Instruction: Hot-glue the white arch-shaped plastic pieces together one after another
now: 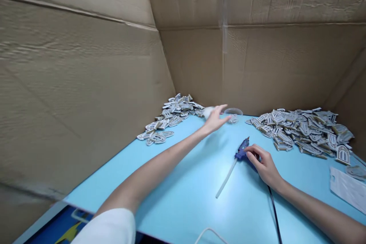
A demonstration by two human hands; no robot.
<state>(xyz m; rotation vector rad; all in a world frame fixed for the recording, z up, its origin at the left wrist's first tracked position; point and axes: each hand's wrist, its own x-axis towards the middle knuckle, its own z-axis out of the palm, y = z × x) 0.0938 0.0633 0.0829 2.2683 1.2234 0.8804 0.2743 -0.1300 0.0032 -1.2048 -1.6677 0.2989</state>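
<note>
Entry: L hand (215, 119) fingers spread, holding nothing, at 12 o'clock near clear cup (233, 113); R hand (264, 164) gripping blue glue gun (242, 149), nozzle best kept off table (185, 183).

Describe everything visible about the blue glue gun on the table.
The glue gun is blue, seemingly plastic, lying on its side on the light blue table. A pale translucent glue stick juts from its rear toward the camera. The right hand rests on its body, hiding the handle. A black cord trails back along the forearm.
</note>
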